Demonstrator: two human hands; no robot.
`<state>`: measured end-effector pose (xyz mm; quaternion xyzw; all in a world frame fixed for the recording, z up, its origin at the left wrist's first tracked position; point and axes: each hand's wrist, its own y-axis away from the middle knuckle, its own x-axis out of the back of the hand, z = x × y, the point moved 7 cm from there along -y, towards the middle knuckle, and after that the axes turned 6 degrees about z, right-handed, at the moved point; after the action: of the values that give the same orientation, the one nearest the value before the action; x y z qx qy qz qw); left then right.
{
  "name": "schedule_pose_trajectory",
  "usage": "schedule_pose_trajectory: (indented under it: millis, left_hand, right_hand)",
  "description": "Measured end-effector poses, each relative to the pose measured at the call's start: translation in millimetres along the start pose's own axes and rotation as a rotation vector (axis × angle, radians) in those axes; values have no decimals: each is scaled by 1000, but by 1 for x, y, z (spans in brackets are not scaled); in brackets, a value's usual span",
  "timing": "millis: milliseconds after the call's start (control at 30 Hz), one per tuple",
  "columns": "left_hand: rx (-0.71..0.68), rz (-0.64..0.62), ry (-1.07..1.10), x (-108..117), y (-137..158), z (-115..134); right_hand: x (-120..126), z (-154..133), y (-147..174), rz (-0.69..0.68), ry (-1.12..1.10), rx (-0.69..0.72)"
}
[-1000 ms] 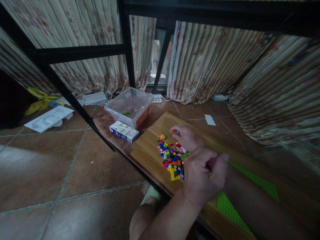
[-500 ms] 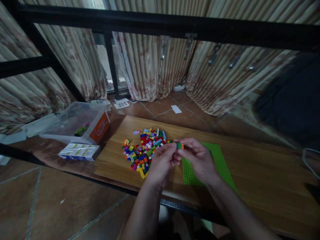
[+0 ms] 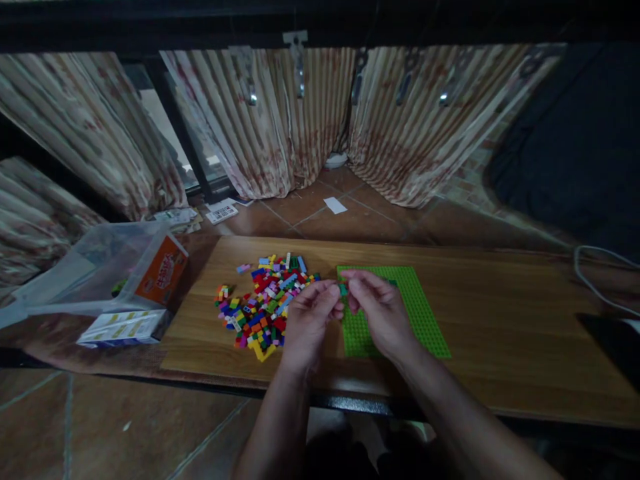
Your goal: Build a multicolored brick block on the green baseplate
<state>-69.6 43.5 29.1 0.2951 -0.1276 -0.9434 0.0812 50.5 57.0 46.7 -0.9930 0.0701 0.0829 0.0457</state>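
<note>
My left hand (image 3: pixel 311 317) pinches a small green toy brick (image 3: pixel 343 289) between thumb and forefinger. Close against it, my right hand (image 3: pixel 377 308) has its thumb and fingers closed; what they hold, if anything, is hidden. Under my right hand lies a bright green studded baseplate (image 3: pixel 425 327), partly covered by the hand. A darker green piece (image 3: pixel 393 283) shows on the plate just behind the right knuckles. To the left of my left hand, a heap of loose, many-coloured toy bricks (image 3: pixel 270 293) spreads over the wooden board.
The wooden board (image 3: pixel 500 320) carries the bricks and baseplate. Left of it stand a clear plastic bin (image 3: pixel 95 267) with an orange label and a flat white-and-yellow box (image 3: pixel 125 328). A white cable (image 3: pixel 590 283) and a dark flat object (image 3: pixel 607 343) are at the right end.
The view has swung right, so everything sits further left. My fingertips have parted slightly; the orange piece beside the green brick no longer shows. More of the baseplate is visible.
</note>
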Motion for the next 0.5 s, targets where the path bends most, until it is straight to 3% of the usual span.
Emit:
schedule_pose_trajectory:
  millis: [200,333,500]
  left_hand:
    - [-77,-32,-73,-6,0,2]
    - [-78,-78,-120,-11,1,-2]
    - [-73,-20,-158,-10,2,-11]
  right_hand:
    - [-4,-7,6,-24,141,100]
    - [-2,-18,11,0,370,244]
    - [-2,-21,16,94,620,356]
